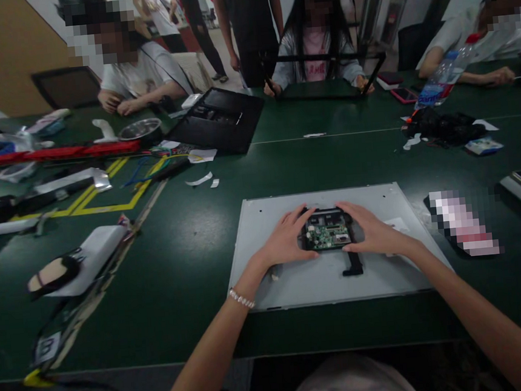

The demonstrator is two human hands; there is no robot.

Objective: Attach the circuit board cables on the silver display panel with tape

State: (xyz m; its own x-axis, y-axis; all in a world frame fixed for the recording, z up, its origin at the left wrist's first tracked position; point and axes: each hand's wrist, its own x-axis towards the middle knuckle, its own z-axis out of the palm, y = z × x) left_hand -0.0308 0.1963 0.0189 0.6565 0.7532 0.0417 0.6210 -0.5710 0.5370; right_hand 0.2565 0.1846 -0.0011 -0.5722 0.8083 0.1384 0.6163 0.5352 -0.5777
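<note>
At the far left, the dark green table point(192, 250) carries loose tools, yellow tape lines and a round steel bowl point(140, 130). A flat grey metal panel point(295, 283) lies near the middle. The left hand point(286, 237), a white bead bracelet point(241, 298) on its wrist, clasps the left end of a small black plastic housing point(324, 215), fingers over the far edge and thumb at the near edge. A green circuit board point(328, 235) sits bare and uncovered in that housing, on the middle of the panel. The right hand point(371, 231) grips the right end likewise. A short black strip point(352, 265) lies loose just nearer. As far as can be judged, the board is seated but not closed in; screws cannot be made out. A clear plastic water bottle point(442, 79) stands far right.
</note>
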